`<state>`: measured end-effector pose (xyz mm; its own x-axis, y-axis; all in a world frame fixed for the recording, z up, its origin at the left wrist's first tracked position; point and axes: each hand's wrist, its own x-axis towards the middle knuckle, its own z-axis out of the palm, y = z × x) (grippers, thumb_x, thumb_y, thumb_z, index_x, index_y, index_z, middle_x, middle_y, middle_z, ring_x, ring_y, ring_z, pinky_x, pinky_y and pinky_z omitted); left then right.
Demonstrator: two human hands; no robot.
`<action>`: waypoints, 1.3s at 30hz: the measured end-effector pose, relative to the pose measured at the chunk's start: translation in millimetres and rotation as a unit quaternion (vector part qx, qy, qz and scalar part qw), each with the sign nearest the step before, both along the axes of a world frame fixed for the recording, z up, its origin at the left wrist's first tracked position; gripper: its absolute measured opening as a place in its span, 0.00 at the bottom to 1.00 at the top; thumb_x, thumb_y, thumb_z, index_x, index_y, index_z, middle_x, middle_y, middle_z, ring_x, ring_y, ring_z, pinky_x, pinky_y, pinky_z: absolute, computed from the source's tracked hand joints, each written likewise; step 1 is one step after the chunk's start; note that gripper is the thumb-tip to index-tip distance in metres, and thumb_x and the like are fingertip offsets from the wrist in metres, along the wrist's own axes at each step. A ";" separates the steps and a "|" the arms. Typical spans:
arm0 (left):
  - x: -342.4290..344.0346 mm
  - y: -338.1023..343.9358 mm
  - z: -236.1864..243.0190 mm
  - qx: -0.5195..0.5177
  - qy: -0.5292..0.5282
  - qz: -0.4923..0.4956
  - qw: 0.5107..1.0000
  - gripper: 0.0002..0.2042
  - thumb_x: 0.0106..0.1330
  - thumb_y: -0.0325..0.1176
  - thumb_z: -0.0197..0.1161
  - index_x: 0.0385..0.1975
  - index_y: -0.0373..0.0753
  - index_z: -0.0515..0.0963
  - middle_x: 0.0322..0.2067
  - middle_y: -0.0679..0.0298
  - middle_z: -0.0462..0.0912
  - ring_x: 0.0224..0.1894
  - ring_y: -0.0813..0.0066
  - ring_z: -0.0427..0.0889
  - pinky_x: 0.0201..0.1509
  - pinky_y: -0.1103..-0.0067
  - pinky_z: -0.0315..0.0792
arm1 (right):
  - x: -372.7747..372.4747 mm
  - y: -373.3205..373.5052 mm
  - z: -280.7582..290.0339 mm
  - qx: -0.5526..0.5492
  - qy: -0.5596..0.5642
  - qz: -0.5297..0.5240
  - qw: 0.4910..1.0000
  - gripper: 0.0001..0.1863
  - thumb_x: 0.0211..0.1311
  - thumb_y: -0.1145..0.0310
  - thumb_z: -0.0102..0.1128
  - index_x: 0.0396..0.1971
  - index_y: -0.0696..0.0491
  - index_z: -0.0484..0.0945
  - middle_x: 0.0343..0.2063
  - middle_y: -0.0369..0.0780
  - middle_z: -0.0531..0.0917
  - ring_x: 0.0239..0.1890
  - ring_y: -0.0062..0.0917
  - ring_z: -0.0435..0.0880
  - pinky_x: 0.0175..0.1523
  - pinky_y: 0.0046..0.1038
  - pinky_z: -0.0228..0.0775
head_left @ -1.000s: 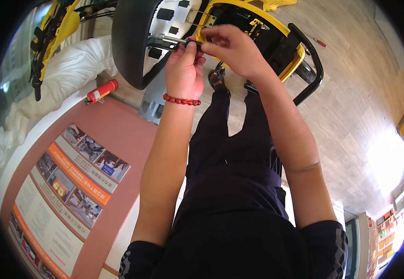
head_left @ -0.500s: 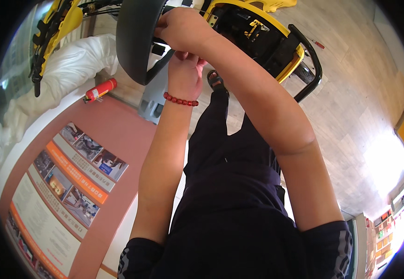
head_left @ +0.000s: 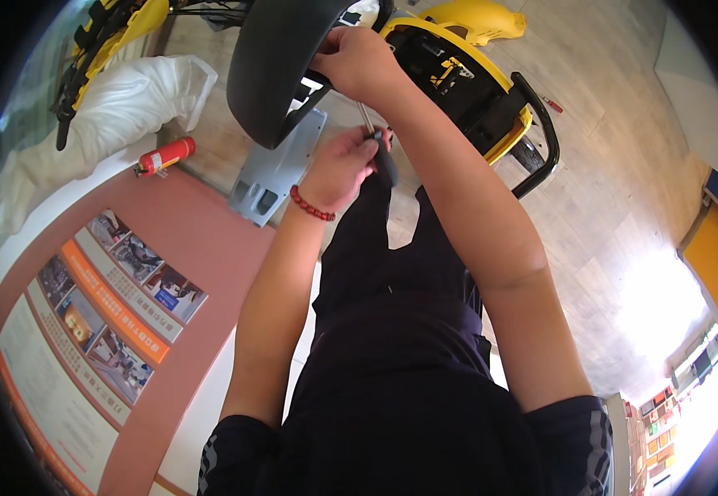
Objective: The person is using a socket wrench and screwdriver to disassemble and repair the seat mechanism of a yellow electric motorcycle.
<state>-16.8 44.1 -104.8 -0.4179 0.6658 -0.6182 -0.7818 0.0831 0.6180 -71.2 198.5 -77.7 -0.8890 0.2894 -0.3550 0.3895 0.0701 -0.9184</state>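
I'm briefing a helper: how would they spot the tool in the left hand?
Find the big black seat at the top, left of centre. Below and right of it, the left hand holds the tool. Its dark handle and slim metal shaft set it apart from the red bracelet on that wrist.

I see a black top [head_left: 400,405], short-sleeved, creased across the front. Left sleeve [head_left: 243,446] matches in black, grey patterned trim [head_left: 208,467] on its outer edge. Right sleeve [head_left: 557,434]: same cut, pale grey trim down the outer side, checked or zigzag, too blurred on my remote feed to call. Trousers [head_left: 347,264] very dark too, near black; I can't pick out a clear line between them and the top. Tiny pale fleck [head_left: 390,289] at the front, can't identify it. Bracelet [head_left: 312,205] at the left wrist: single row of round, glossy red beads. Forearms [head_left: 264,331] bare, left hand [head_left: 342,165] and right hand [head_left: 361,68] ungloved.
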 end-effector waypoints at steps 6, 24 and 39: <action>18.1 -32.9 -9.1 0.032 -0.014 -0.051 0.998 0.14 0.69 0.31 0.55 0.51 0.35 0.68 0.43 0.65 0.71 0.46 0.77 0.69 0.55 0.75 0.66 | 4.6 -6.4 -6.6 0.007 0.040 -0.009 0.999 0.13 0.53 0.63 0.65 0.33 0.56 0.84 0.25 0.45 0.84 0.27 0.31 0.83 0.38 0.29 0.74; 49.4 -85.2 0.4 -0.054 -0.005 -0.119 0.991 0.10 0.69 0.25 0.50 0.48 0.35 0.69 0.40 0.66 0.71 0.41 0.80 0.68 0.49 0.82 0.65 | 89.3 71.0 -83.5 -0.306 0.054 -0.179 0.933 0.15 0.63 0.65 0.58 0.44 0.59 0.79 0.37 0.39 0.82 0.39 0.22 0.80 0.47 0.23 0.72; 117.3 -156.4 -0.5 -0.083 0.001 -0.099 0.992 0.08 0.70 0.31 0.51 0.44 0.37 0.71 0.33 0.71 0.70 0.31 0.86 0.66 0.37 0.87 0.63 | 202.2 28.1 -91.5 -0.275 -0.117 -0.150 0.942 0.11 0.66 0.69 0.53 0.43 0.58 0.77 0.35 0.36 0.80 0.37 0.19 0.77 0.45 0.22 0.70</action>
<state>100.5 -112.2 -105.3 -0.2910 0.6237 -0.7255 -0.7388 0.3353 0.5846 131.0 226.6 -169.2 -0.6757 0.2303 -0.7003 0.5120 -0.5369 -0.6705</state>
